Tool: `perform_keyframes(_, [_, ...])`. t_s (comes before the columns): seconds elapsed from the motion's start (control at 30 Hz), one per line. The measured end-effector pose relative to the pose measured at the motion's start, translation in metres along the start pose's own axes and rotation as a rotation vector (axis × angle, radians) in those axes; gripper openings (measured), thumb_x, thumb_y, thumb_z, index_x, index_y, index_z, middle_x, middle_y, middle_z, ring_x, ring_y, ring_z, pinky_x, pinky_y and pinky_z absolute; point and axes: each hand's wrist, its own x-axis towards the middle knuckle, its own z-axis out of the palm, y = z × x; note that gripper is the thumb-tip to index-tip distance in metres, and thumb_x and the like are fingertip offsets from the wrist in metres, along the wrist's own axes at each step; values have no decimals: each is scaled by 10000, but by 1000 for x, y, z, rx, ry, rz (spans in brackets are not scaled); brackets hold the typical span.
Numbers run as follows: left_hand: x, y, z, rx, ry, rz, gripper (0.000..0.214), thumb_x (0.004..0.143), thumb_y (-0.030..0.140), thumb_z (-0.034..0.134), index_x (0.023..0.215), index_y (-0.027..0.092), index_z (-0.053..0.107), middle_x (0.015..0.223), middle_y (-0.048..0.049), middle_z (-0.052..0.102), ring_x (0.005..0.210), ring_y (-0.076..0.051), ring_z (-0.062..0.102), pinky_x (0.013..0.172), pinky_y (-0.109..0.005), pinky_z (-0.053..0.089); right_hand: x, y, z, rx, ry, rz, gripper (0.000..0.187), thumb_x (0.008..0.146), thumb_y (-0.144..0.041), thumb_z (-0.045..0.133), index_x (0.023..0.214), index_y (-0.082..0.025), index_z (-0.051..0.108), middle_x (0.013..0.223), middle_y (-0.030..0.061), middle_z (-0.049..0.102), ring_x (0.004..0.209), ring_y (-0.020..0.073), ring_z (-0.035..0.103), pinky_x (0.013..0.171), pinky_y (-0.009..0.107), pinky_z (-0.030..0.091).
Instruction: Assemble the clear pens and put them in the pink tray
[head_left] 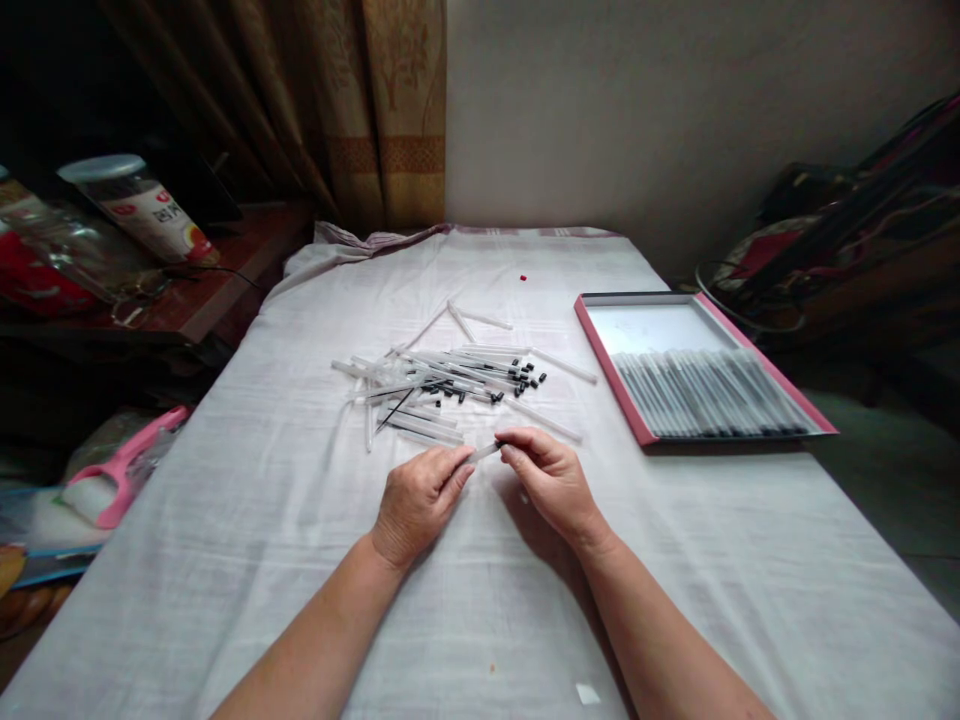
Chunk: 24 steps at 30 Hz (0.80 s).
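Note:
A clear pen barrel (484,453) is pinched between the thumb and fingers of my left hand (421,498). At its right end, the closed fingertips of my right hand (553,480) grip a small black pen plug (501,443). The plug meets the barrel's end; whether it is inside cannot be made out. Just beyond my hands lies a loose pile of clear barrels and dark refills (420,375). Several more black plugs (525,377) are scattered at the pile's right side.
To the right, a pink-edged box (611,370) holds a row of pens (690,395). A tiny red piece (523,278) lies far back on the white cloth (337,580). Jars (154,215) stand on a side table at left, and pink-handled scissors (124,475) lie below it.

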Motion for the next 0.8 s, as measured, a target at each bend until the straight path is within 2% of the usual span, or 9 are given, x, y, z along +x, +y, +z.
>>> perform_keyframes(0.13, [0,-1,0,9,-10,1,246,936,279,513,1107,185,663,935,-64,722,847,-172,685,751,-267,543,-1,3,-3,-91,-34,-68,149,806,-259,618,897,-221,731,894,48,726,846,188,655,732,298,503])
perform_keyframes(0.27, [1,-1,-1,8,-19,21,251,937,291,513,1108,193,668,907,-59,723,825,-165,684,738,-259,543,-2,4,-7,-208,-95,-58,165,841,-294,581,887,-199,708,822,40,707,741,168,632,641,266,471])
perform_keyframes(0.4, [1,1,-4,31,-35,35,246,936,295,513,1099,206,676,894,-58,728,820,-160,684,734,-250,539,-1,-1,-10,-359,-166,-83,220,871,-324,529,743,-200,658,687,16,651,650,151,585,628,258,434])
perform_keyframes(0.53, [1,3,-5,39,-54,64,240,934,286,518,1093,207,680,928,-60,736,845,-164,684,750,-256,540,1,-3,-10,-485,-183,-101,388,890,-399,465,569,-208,568,543,5,570,526,135,509,554,258,375])
perform_keyframes(0.63, [2,3,-5,23,-61,68,233,930,276,524,1089,212,682,938,-58,737,848,-163,685,750,-254,539,1,-2,-10,-494,-195,-80,487,904,-451,428,497,-208,537,484,8,551,476,127,493,530,256,362])
perform_keyframes(0.7, [2,2,-4,4,-57,47,232,927,275,529,1088,211,683,926,-59,735,847,-165,684,753,-257,539,0,-1,-10,-446,-198,-65,470,910,-453,431,540,-208,587,512,11,583,493,132,521,540,254,386])
perform_keyframes(0.8, [2,0,-3,-35,-32,2,234,925,282,532,1087,211,685,916,-59,729,845,-165,681,761,-261,539,-2,0,-11,-326,-202,-36,279,900,-388,483,874,-211,696,692,20,680,594,151,596,600,262,449])
